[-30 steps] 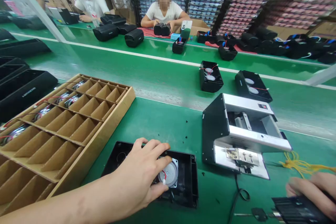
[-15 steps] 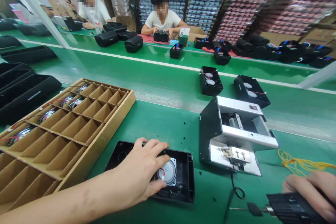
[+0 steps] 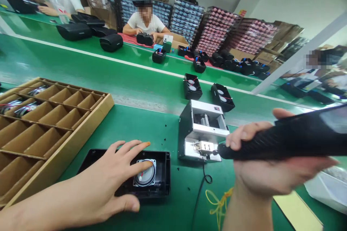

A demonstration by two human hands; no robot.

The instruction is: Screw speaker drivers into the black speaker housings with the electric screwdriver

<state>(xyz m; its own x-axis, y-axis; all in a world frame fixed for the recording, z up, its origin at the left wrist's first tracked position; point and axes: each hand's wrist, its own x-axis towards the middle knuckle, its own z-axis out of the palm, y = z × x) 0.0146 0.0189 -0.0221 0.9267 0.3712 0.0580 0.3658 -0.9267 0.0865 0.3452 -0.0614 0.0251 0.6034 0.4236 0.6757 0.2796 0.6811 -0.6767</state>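
Note:
A black speaker housing [image 3: 163, 187] lies open side up on the green bench. A round silver-framed speaker driver [image 3: 145, 176] sits inside it. My left hand [image 3: 115, 178] is spread over the housing, the index finger reaching onto the driver and the thumb lifted apart. My right hand [image 3: 257, 175] is wrapped round a black electric screwdriver [image 3: 287, 137], held almost level. The screwdriver's nose points left, at the metal outlet plate [image 3: 205, 147] on the front of a screw feeder [image 3: 185, 130]; whether its tip touches a screw cannot be made out.
On the left is a cardboard divider box [image 3: 103, 106] with several speaker drivers. Loose black screws dot the bench. Yellow string [image 3: 217, 202] and a black cable lie near the feeder. Two housings [image 3: 192, 90] rest on the belt behind. Co-workers sit across the line.
My right hand has raised the screwdriver from the lower right corner and brought it to the screw feeder. The left hand's fingers have spread over the housing. The view has swung right.

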